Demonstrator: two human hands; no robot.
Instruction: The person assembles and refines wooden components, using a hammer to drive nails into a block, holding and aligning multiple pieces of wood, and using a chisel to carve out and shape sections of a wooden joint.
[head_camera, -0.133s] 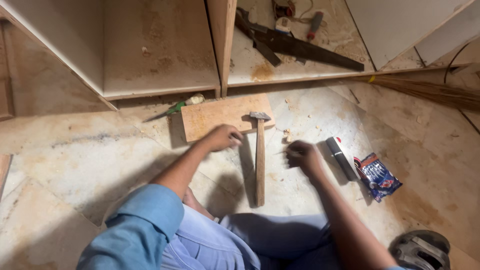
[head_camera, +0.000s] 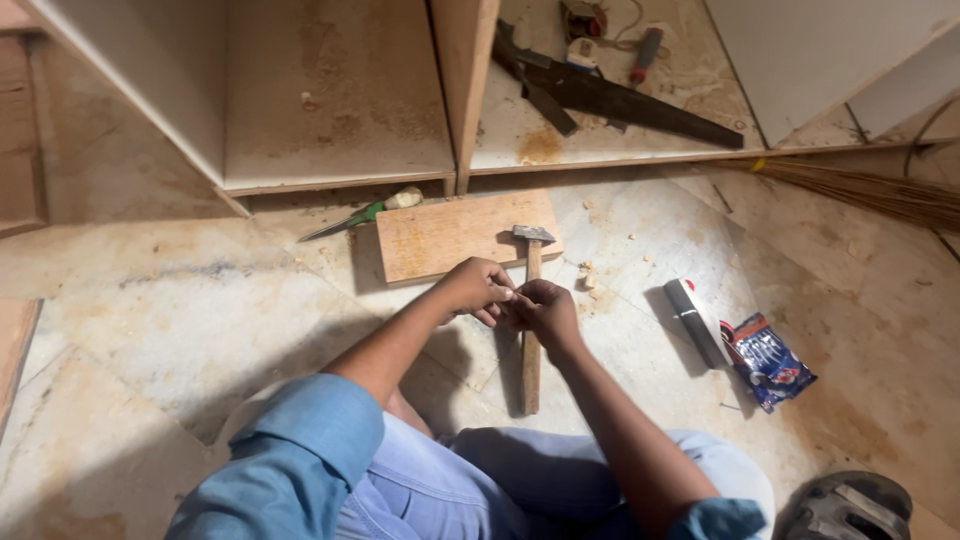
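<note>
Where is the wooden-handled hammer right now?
The wooden-handled hammer lies on the floor mid-frame, its head on the wooden board, directly under the person's joined hands.

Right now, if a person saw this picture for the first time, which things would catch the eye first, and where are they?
The two hands come first: the left hand and right hand meet fingertip to fingertip at the centre, above a wooden-handled hammer lying on the stone floor. Just beyond them lies a flat wooden board. Further back, a dark handsaw rests inside the open cabinet.
</note>
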